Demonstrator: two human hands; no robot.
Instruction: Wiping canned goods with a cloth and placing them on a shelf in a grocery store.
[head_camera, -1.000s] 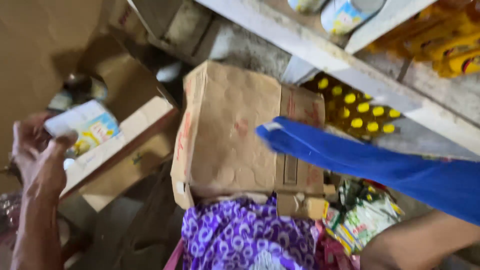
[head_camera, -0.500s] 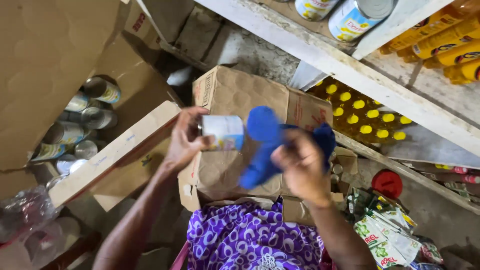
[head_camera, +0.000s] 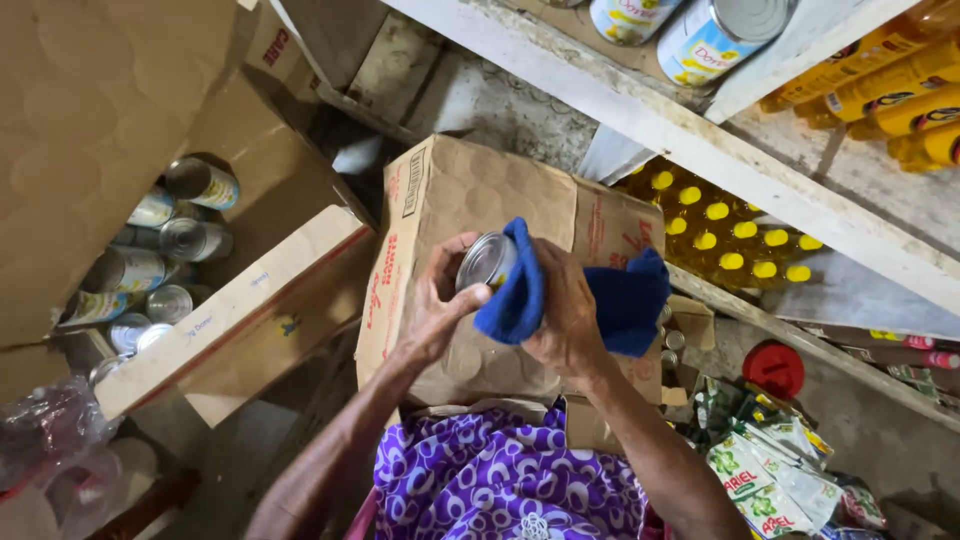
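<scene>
Wiping under way, judged partly done: tin can (head_camera: 487, 262) held above closed cardboard box (head_camera: 480, 250), gripped by left hand (head_camera: 435, 310), fingers curled round its side; blue cloth (head_camera: 560, 290) pressed over can's right half by right hand (head_camera: 565, 320), fingers closed on cloth. Can's metal end seen bare, dull silver, label mostly hidden. Many like cans (head_camera: 150, 270) left in open carton left of box; whether wiped cannot be told

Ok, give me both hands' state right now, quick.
Left hand: closed on the tin can.
Right hand: closed on the blue cloth, pressed against the can.
</scene>
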